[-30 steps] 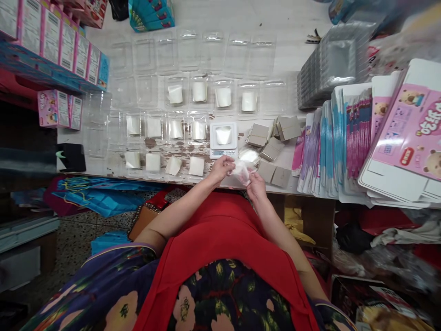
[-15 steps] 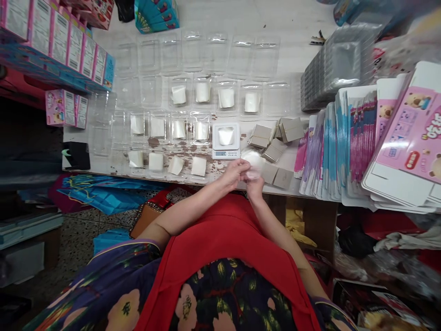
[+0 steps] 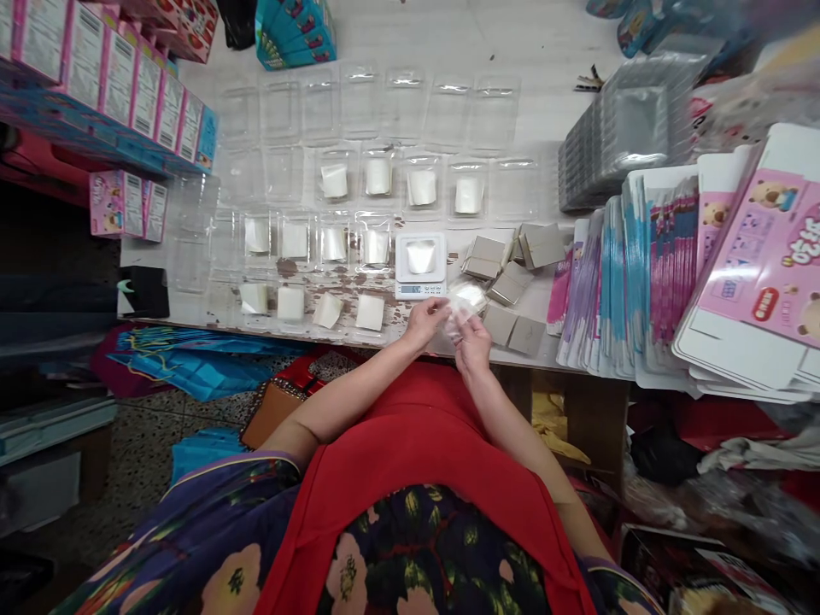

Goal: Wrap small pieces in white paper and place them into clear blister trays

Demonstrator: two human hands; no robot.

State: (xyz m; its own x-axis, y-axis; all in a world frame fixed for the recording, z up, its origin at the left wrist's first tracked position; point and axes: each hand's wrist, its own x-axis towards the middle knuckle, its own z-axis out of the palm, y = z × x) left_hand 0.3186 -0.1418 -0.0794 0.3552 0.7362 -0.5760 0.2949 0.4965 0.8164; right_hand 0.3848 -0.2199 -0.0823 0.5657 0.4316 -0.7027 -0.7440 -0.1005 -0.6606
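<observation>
In front of me my right hand (image 3: 474, 343) pinches a small, crumpled clear plastic bag (image 3: 457, 321). The fingers of my left hand (image 3: 426, 325) are closed at the bag's left edge. Just beyond the bag lies a shiny white packet (image 3: 471, 295), partly covered by it. A white digital scale (image 3: 402, 278) stands ahead of my left hand, with a white packet (image 3: 421, 256) on its pan and a lit display. To the right of my hands are bundles of grey cards (image 3: 511, 282), some held with bands.
Rows of clear plastic trays (image 3: 406, 102) cover the table, several with white packets inside. Loose white packets (image 3: 370, 313) line the front edge. At right stand stacked trays (image 3: 606, 141) and folded pink cartons (image 3: 752, 248). Pink boxes (image 3: 121, 68) are piled at far left.
My hands have drawn slightly apart, and the bag has shifted a little left. The white packet beyond them shows more clearly. The scale keeps its packet.
</observation>
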